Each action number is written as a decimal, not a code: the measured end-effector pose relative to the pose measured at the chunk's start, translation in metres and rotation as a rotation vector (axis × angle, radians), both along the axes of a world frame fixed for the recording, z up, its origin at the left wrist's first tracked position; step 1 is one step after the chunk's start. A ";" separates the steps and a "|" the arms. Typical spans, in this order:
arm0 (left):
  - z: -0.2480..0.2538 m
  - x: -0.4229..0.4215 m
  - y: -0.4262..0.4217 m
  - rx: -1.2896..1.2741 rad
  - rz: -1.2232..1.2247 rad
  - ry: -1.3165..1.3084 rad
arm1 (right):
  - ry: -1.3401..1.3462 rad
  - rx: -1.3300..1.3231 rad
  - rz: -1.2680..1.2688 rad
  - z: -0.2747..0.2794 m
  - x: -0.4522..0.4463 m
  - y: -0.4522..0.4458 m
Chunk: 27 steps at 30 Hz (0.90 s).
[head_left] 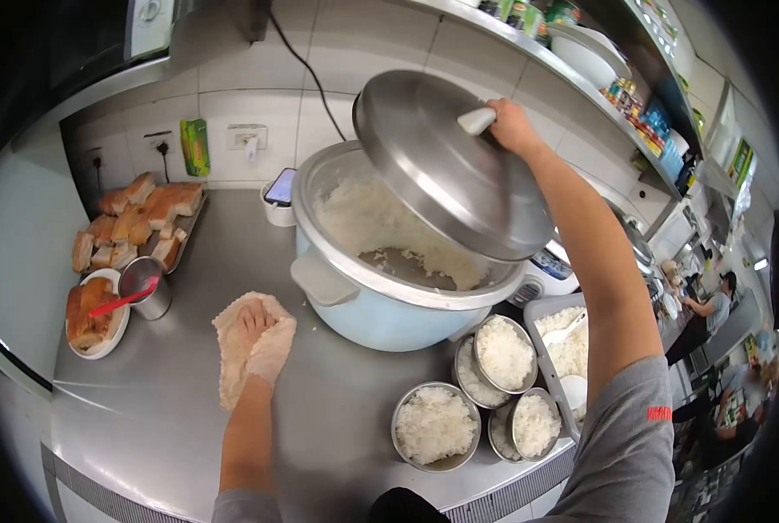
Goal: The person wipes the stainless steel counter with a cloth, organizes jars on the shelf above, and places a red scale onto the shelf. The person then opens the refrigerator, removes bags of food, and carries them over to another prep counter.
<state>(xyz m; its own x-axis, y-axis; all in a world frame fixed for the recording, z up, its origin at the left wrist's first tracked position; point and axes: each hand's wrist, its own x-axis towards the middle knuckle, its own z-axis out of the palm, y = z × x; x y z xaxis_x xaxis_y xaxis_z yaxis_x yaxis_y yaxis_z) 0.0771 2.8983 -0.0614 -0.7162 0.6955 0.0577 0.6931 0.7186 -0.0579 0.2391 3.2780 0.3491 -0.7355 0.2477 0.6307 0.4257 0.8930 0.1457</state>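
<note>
High on the right, my right hand point(513, 127) grips the pale handle point(476, 121) of a round metal lid point(446, 166). The lid is tilted over the light-blue rice cooker point(367, 318), leaving its mouth partly uncovered. White rice point(367, 213) clings to the inner wall, and part of the bottom shows bare. On the steel counter, my left hand point(254, 324) holds a bunched, pale cloth point(232, 357), fingers pressed into its folds. Several metal bowls of rice point(437, 424) stand at the cooker's front right, some stacked.
Roasted pork slabs point(145, 213) lie on a tray at the left. Nearby are a metal cup point(148, 288) with a red utensil and a white bowl point(110, 340) of meat. A phone point(280, 187) rests behind. A rice tub point(564, 349) stands right; people work beyond.
</note>
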 end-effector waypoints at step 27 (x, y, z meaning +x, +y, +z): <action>-0.021 0.107 0.035 0.397 -0.319 -0.105 | -0.219 -0.143 0.124 -0.062 -0.028 -0.077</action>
<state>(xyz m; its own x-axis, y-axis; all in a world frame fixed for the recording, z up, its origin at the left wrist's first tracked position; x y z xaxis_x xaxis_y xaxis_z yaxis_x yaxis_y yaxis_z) 0.1837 2.9332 -0.0820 -0.4881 0.8193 0.3008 0.8688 0.4230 0.2575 0.2107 3.2015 0.2872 -0.8807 0.2223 0.4183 0.2841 0.9544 0.0910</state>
